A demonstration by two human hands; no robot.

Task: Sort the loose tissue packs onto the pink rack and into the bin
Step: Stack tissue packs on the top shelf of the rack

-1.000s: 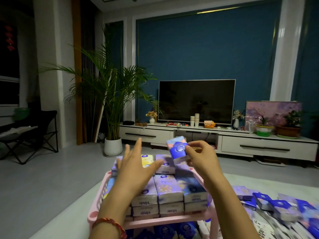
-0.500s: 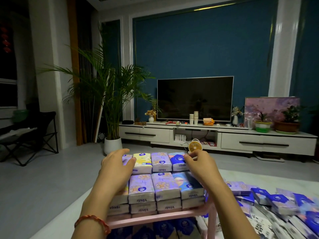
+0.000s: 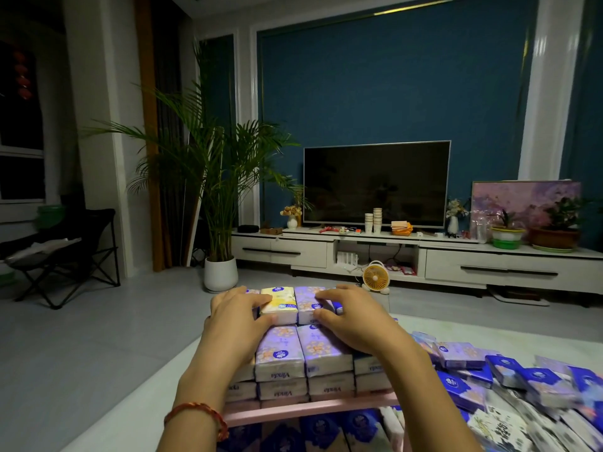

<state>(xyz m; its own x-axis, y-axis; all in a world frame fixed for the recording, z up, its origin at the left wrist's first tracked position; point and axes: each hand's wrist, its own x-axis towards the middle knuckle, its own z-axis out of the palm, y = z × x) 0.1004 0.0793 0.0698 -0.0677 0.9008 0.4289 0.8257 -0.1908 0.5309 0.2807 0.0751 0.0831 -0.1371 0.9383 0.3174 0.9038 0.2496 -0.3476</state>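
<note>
The pink rack [image 3: 310, 410] stands right in front of me, its top shelf stacked with tissue packs in two rows. My left hand [image 3: 236, 321] lies over the far row's left end, fingers curled across a purple pack [image 3: 252, 291] and thumb at the near end of the yellow pack [image 3: 280, 303]. My right hand [image 3: 354, 319] curls over the far row's right end, covering most of a blue pack [image 3: 339, 310], its fingertips on the purple pack [image 3: 305, 303] beside it. Several loose packs [image 3: 522, 383] lie in a heap to the right. No bin is in view.
More blue packs [image 3: 321, 432] fill the rack's lower shelf. The rack stands on a pale mat [image 3: 130, 399]. Beyond are a small orange fan [image 3: 376, 278], a TV cabinet [image 3: 489, 265], a potted palm [image 3: 221, 272] and a folding chair [image 3: 68, 256] at far left.
The blue pack my right hand held up went down onto the far row's right end. Both hands then closed inward over the far row.
</note>
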